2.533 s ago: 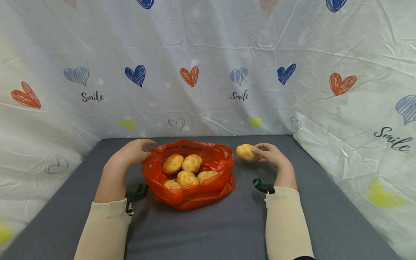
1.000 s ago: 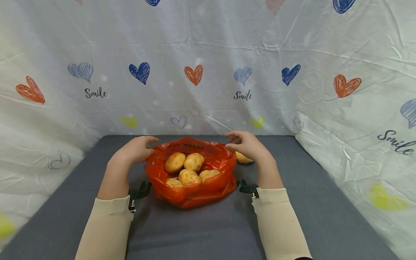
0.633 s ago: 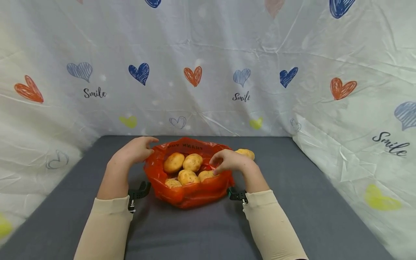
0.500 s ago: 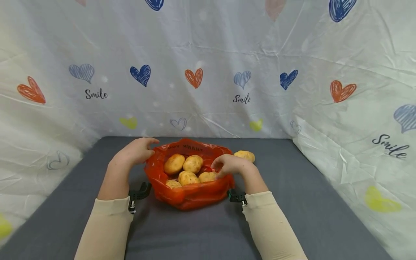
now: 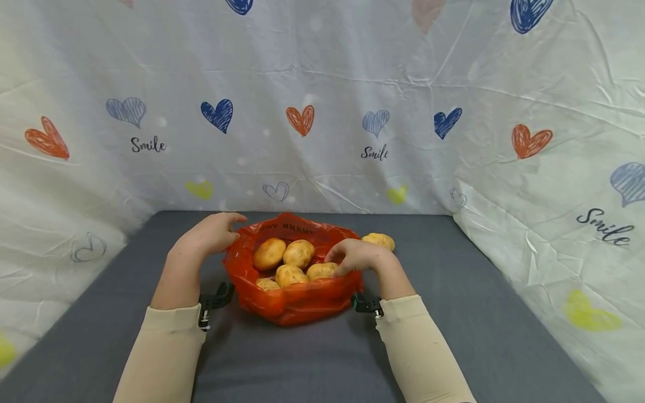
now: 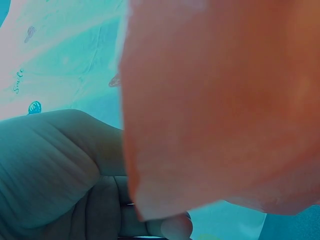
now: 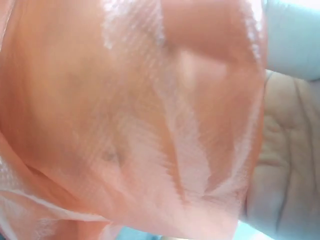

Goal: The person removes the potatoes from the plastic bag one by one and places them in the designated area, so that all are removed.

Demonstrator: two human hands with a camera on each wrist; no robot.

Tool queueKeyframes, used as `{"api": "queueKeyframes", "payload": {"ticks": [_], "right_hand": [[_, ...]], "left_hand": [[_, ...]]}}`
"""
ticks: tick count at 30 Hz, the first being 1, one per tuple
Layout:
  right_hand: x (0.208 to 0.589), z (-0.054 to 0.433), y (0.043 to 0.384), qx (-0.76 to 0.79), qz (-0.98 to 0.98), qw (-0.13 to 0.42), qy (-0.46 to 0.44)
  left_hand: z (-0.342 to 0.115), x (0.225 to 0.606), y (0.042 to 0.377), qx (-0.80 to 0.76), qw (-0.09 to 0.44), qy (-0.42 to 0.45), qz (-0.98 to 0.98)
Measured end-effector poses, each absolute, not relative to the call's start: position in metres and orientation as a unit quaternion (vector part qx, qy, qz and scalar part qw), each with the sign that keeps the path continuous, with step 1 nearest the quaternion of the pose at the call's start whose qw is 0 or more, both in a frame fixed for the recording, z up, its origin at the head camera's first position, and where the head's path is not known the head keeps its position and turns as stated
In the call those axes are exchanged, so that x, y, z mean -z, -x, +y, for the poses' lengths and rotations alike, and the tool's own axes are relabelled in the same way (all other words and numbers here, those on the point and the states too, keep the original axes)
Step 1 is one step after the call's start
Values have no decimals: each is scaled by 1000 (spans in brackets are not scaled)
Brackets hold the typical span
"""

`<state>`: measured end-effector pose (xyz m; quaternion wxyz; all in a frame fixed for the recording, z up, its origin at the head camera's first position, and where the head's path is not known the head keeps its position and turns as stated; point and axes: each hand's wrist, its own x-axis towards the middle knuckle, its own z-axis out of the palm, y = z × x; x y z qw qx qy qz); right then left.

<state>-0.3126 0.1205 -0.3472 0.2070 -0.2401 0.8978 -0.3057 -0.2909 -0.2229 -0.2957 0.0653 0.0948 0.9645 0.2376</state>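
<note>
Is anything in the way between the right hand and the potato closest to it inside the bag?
Nothing visible in the head view: the right hand reaches into the open red bag, right beside that potato.

A dark grey tabletop (image 5: 292,366) carries a red plastic bag (image 5: 297,309) with its mouth open and, near the bag's far right side, one potato (image 5: 380,241).

The bag (image 5: 297,307) sat on the table (image 5: 302,364), in front of a sheet (image 5: 332,61). Five potatoes (image 5: 290,275) lay inside: two behind, three in a row before them. A sixth potato (image 5: 380,241) lay on the table, right of the bag and behind the right hand (image 5: 359,254), which was at the row's rightmost potato. The left hand (image 5: 211,230) was at the bag's left rim.
</note>
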Motion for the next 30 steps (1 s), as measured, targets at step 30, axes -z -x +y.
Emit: {"api": "queueKeyframes", "payload": {"ticks": [30], "right_hand": [[310, 199, 310, 503, 831, 26, 238]], "left_hand": [[-223, 292, 289, -233, 67, -104, 964]]}}
